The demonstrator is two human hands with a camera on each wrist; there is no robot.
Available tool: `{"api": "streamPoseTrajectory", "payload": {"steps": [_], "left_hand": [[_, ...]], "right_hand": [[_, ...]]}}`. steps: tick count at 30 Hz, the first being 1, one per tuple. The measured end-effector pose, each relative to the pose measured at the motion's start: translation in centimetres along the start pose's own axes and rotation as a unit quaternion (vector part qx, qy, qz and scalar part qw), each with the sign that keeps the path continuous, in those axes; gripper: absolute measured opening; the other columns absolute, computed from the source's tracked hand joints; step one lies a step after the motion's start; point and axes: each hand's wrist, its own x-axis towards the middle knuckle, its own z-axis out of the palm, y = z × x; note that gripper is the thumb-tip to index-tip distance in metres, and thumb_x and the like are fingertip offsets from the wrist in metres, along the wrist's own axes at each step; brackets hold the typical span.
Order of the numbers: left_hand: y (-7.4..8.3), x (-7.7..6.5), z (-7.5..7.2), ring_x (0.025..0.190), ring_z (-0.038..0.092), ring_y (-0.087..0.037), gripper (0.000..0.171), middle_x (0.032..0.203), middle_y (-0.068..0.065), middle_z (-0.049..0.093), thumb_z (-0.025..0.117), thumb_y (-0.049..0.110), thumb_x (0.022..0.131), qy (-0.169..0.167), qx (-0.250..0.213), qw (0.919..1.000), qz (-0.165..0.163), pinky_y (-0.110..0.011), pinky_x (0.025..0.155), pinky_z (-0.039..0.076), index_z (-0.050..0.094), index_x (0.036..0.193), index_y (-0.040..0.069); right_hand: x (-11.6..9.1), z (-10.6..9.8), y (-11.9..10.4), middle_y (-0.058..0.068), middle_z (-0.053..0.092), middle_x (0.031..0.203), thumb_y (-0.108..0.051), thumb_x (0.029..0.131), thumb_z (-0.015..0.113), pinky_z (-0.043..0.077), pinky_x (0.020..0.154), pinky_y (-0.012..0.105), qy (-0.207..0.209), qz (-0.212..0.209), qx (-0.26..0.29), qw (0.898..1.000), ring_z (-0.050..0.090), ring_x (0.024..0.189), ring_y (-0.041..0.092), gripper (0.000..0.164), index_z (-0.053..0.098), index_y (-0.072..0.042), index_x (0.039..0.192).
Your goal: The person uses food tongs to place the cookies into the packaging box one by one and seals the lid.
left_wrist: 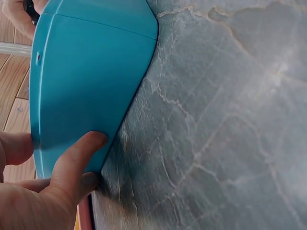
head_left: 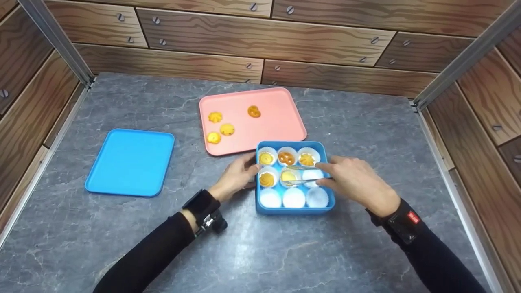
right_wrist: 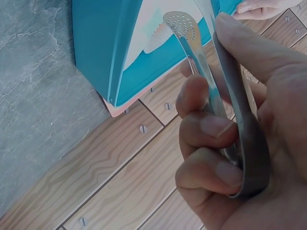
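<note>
A blue box (head_left: pixel 296 211) holds several white paper cups. Cookies and a pretzel (head_left: pixel 287 159) sit in its back row; a swirled cookie (head_left: pixel 267 179) and a pale round cookie (head_left: pixel 288 176) sit in the middle row. My left hand (head_left: pixel 237 174) grips the box's left side, its fingers (left_wrist: pixel 79 155) on the outer wall and thumb at the rim. My right hand (head_left: pixel 358 179) holds metal tongs (right_wrist: pixel 235 91) with perforated tips, thumb on one arm and curled fingers round the other. The tong arms stand apart above the pale round cookie.
A pink tray (head_left: pixel 276 122) behind the box carries another pretzel (head_left: pixel 254 111) and several yellow cookies (head_left: pixel 227 129). At left lies a flat blue lid-like tray (head_left: pixel 129 162). Wood-patterned walls (head_left: pixel 264 36) enclose the grey marbled table (head_left: pixel 240 252) at the back and sides.
</note>
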Motion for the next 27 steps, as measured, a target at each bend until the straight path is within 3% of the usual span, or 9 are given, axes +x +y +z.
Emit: {"api": "streamPoseTrajectory", "payload": {"steps": [7,18,27], "left_hand": [[0.0,0.0,0.0,0.136,0.054,-0.036,0.061,0.159,-0.024,0.041,0.056,0.011,0.107,-0.005,-0.035,0.9993,-0.009,-0.042,0.098,0.061,0.029,0.160,-0.004],[0.2,-0.2,0.0,0.135,0.054,-0.036,0.060,0.159,-0.024,0.041,0.056,0.011,0.107,0.002,-0.030,0.9994,-0.016,-0.041,0.097,0.061,0.031,0.159,-0.002],[0.1,0.0,0.0,0.135,0.054,-0.035,0.060,0.161,-0.022,0.039,0.056,0.012,0.107,0.001,-0.025,0.9996,-0.016,-0.041,0.097,0.061,0.032,0.160,-0.001]], "right_hand": [[-0.3,-0.5,0.3,0.017,0.073,0.111,-0.031,0.095,0.078,0.063,0.069,0.045,0.014,-0.005,0.019,1.000,0.071,0.086,0.027,0.043,0.073,-0.006,0.130],[0.7,-0.9,1.3,0.004,0.071,0.094,-0.036,0.100,0.070,0.055,0.063,0.035,0.050,0.007,0.075,0.996,0.060,0.074,0.012,0.044,0.071,-0.006,0.132],[3.0,-1.1,1.2,0.008,0.075,0.108,-0.044,0.104,0.062,0.059,0.073,0.041,0.072,0.021,0.102,0.992,0.068,0.087,0.018,0.050,0.068,-0.007,0.137]]}}
